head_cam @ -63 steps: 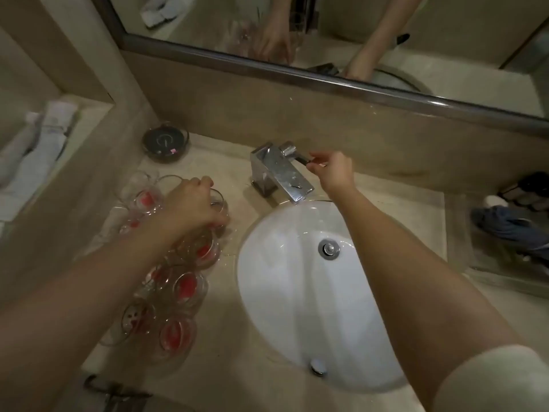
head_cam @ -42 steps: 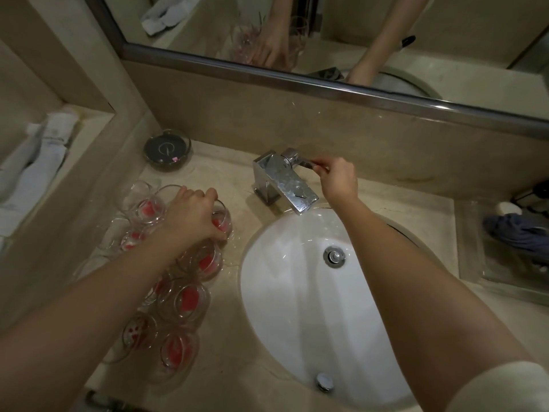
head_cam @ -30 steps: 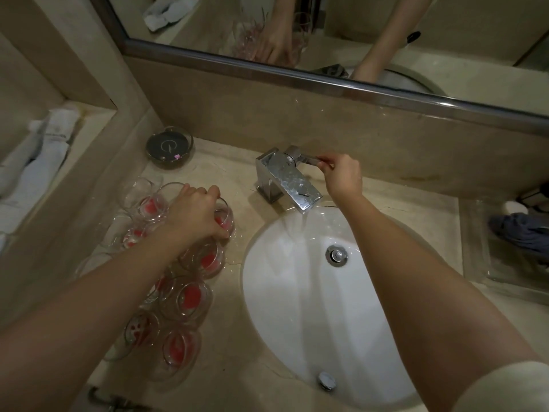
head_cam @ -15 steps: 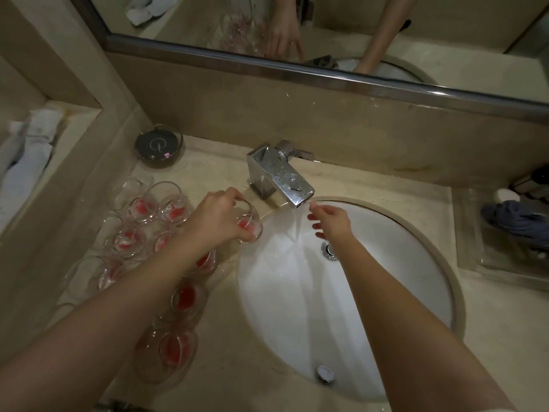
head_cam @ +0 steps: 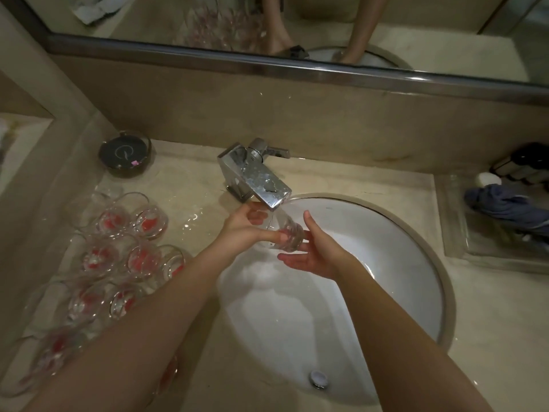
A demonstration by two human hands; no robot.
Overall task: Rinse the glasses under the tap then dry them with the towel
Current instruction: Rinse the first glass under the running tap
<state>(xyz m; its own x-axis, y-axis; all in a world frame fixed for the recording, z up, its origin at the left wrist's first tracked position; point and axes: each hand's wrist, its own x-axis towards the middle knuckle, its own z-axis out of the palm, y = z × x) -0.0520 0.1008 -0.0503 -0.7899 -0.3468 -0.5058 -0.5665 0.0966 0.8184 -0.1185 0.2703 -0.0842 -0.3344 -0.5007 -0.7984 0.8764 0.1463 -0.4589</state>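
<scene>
Our left hand [head_cam: 242, 230] has its fingers curled round a clear glass [head_cam: 284, 233], gripping it by the side wall with the mouth tipped up toward the spout of the tap [head_cam: 255, 176]. Our right hand [head_cam: 312, 252] lies with fingers straight and relaxed, palm turned toward the base of the glass and touching or nearly touching it; it holds nothing of its own. The glass hangs over the back of the white basin [head_cam: 386, 242], right below the spout, where water seems to run into it.

We judge the glass light, stiff and breakable, and wet it will be slippery. So the grip belongs low on the wall, fingers wrapped well round, never pinched at the thin rim, with the other palm under the base as a guard against a drop onto the hard basin.

Out on the wet counter [head_cam: 202, 203] to the left stand the other glasses [head_cam: 124, 248], crowded together with red showing inside them, near a dark round dish [head_cam: 124, 154]. A bluish cloth [head_cam: 505, 203] lies in a tray on the right.
</scene>
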